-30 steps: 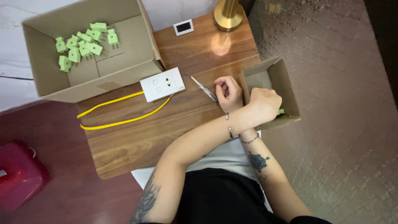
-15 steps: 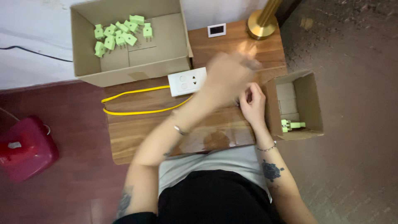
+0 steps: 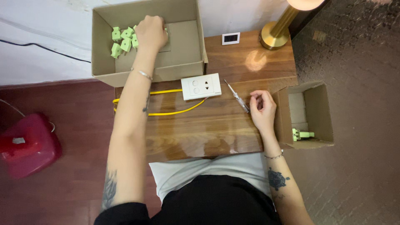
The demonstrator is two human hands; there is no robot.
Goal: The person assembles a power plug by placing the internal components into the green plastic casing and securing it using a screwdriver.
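My left hand (image 3: 151,32) reaches into the large cardboard box (image 3: 187,39) at the back left and rests on the pile of light green plugs (image 3: 123,42); whether it grips one is hidden. My right hand (image 3: 262,109) lies on the wooden table (image 3: 216,125), fingers loosely curled, touching the tip end of a clear-handled test screwdriver (image 3: 236,96). A white wall socket (image 3: 201,86) with yellow wires (image 3: 166,111) sits between my arms. A small cardboard box (image 3: 321,108) to the right holds a green plug (image 3: 301,134).
A brass lamp base (image 3: 275,30) stands at the table's back right, with a small white square device (image 3: 231,38) beside it. A red container (image 3: 27,143) sits on the dark red floor at the left. Grey carpet lies to the right.
My left hand has swung from near the small right box across the table into the large box with the green plugs. My right hand has settled by the screwdriver.
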